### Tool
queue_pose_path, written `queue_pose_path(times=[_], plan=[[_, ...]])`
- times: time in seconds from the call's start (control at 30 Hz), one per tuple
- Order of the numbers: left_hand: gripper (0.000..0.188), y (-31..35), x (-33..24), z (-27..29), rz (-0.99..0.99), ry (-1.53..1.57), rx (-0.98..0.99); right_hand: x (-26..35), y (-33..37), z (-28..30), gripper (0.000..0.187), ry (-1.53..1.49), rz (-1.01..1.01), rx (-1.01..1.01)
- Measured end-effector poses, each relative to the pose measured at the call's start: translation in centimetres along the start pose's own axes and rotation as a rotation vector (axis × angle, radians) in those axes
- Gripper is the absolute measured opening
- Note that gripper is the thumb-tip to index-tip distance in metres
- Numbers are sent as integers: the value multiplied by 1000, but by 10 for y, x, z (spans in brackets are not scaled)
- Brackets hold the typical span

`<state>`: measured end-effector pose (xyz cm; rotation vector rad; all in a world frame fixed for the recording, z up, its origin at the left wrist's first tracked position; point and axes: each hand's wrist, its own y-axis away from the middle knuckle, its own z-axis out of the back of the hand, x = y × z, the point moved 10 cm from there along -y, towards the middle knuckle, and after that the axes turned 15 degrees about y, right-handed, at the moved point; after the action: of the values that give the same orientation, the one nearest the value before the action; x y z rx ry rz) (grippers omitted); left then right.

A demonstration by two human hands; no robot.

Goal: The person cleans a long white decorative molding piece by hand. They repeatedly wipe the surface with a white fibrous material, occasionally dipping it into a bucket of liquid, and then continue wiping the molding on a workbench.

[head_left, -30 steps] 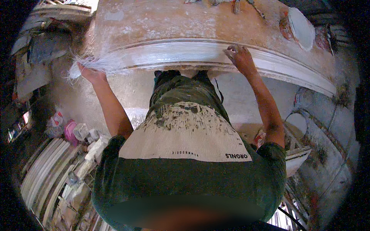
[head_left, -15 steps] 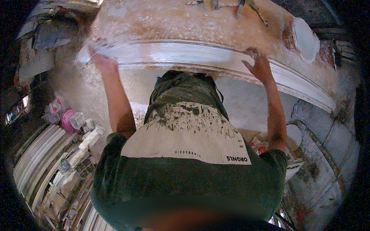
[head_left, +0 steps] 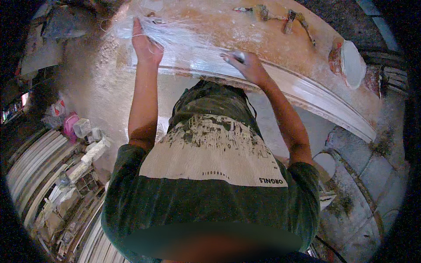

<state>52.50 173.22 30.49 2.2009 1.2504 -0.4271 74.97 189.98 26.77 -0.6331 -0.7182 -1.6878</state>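
White, hair-like strands (head_left: 184, 36) fan out over the left part of a long, pale, curved moulding (head_left: 318, 93), which lies along the near edge of the brown, white-smeared bench (head_left: 252, 37); the left hand (head_left: 148, 46) has its grip closed around the strands, loose ends straying on both sides; the right hand (head_left: 249, 68) is over the moulding, fingers bent, and whether its grip is closed on anything I cannot tell; farther back lie soiled brushes (head_left: 262, 12), with a white-faced round container (head_left: 353, 65) toward the right end.
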Motion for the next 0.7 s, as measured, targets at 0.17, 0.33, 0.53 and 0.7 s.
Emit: queue_pose_path(times=[0.17, 0.33, 0.53, 0.7], plan=[[47, -10, -66, 32, -186, -106, -100, -5, 38, 24, 31, 498, 38, -59], [52, -7, -142, 78, -352, -96, -252, -46, 78, -10, 37, 978, 221, 14], [46, -5, -170, 107, -416, -102, -179, -100, 107, 30, 39, 575, -81, -229], [46, 6, -72, 67, -232, -95, -156, -71, 51, 54, 54, 334, -158, -352]])
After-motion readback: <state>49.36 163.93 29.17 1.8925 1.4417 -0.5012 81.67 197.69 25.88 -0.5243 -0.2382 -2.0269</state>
